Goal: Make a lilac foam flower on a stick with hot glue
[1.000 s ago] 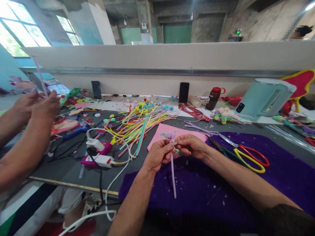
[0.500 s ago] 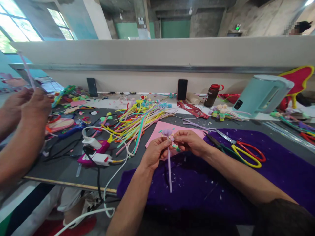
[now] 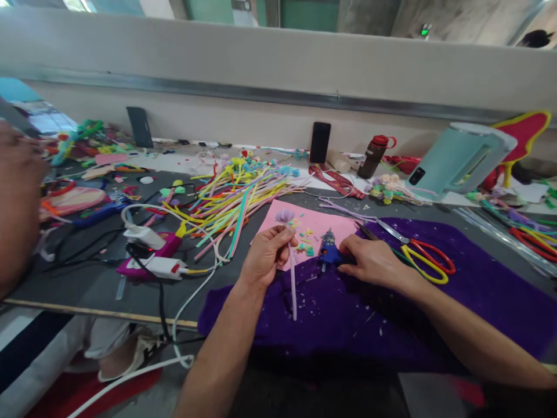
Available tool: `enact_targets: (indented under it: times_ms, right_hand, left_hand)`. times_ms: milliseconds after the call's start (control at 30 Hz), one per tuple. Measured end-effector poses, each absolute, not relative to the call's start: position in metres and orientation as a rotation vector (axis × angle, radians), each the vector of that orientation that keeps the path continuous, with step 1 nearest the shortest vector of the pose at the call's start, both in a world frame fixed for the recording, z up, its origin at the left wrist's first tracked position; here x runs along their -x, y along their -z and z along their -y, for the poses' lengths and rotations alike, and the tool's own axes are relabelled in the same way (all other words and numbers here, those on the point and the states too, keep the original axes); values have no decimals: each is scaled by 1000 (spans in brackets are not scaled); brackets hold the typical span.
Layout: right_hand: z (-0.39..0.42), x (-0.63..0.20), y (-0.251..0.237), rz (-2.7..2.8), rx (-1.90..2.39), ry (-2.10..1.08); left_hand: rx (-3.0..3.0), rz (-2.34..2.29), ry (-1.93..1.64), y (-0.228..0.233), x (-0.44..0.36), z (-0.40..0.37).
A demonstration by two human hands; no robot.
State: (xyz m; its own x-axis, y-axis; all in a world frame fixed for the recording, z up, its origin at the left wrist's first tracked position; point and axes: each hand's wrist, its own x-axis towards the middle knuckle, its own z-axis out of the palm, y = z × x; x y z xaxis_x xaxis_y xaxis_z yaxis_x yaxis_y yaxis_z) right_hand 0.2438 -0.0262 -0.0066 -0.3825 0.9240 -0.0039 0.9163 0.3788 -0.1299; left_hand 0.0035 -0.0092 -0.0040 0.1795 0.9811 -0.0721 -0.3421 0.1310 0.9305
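My left hand (image 3: 270,249) pinches a lilac pipe-cleaner flower (image 3: 285,216) just below its fluffy head, and its straight stem (image 3: 293,290) hangs down from my fingers. Close by on the right is a blue glue gun (image 3: 329,251), its nozzle pointing away from me. My right hand (image 3: 369,259) has its thumb and fingers around the gun's rear end; the grip itself is partly hidden. A pink sheet (image 3: 319,219) under the gun's tip carries small yellow and green pipe-cleaner scraps (image 3: 306,249).
Scissors with red and yellow handles (image 3: 429,261) lie on the purple cloth (image 3: 470,278) at right. A heap of colourful pipe cleaners (image 3: 239,203) spreads left of the pink sheet. Plugs sit in a magenta power strip (image 3: 167,247). A kettle (image 3: 461,159), bottle (image 3: 374,155) and phone (image 3: 320,142) stand behind.
My right hand has left the flower and moved right and down onto the glue gun. My left hand still holds the flower. The view has tipped downward; another person's hands at left are mostly out of frame.
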Motion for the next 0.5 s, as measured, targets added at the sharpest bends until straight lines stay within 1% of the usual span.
enact_targets:
  times_ms: [67,200,300,400,500]
  right_hand:
    - [27,-244,13,2563,1734,-103]
    - [26,-239,16,2673,1700,-76]
    - [25,-237,14,2596,1730,-62]
    - [22,-245,9,2388,1683,-267]
    - [23,-254,3,2082,1426,-720]
  left_hand:
    - [-947,-890,-1182,6,-4,8]
    - [-938,-929,-1190,8,-3,7]
    - [-926,-940,-1198,9,-3,6]
    - [-925,-948,-1214,10,-3,5]
    - [-941,-940,-1209,12,-2,4]
